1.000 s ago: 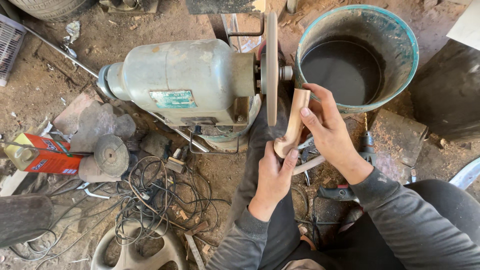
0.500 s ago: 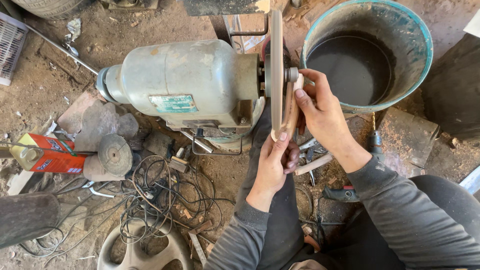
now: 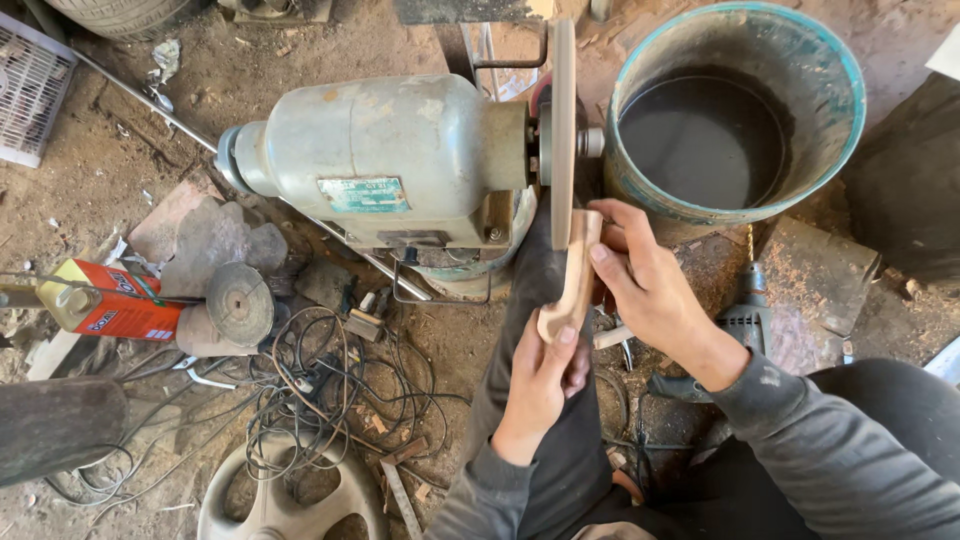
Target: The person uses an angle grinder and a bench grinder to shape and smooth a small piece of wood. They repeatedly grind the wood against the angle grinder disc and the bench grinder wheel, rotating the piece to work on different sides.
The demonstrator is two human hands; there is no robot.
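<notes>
Both hands hold a pale curved wooden piece (image 3: 573,285) upright against the edge of a thin sanding disc (image 3: 562,120). My left hand (image 3: 540,375) grips its rounded lower end. My right hand (image 3: 645,280) clasps its upper part from the right, fingers wrapped around it. The disc is mounted on a grey-green bench motor (image 3: 385,160) lying on the dirt floor. The top of the wood touches the disc's lower rim.
A blue-rimmed round tub of dark water (image 3: 735,45) stands right of the disc. A tangle of black wires (image 3: 320,385), a grinding stone (image 3: 235,300), a red-yellow can (image 3: 110,300) and a power drill (image 3: 740,325) lie on the ground. A wheel cover (image 3: 275,500) sits at the bottom.
The wooden piece has slid down the disc from beside its hub to its lower rim. Both hands came down with it, still holding it.
</notes>
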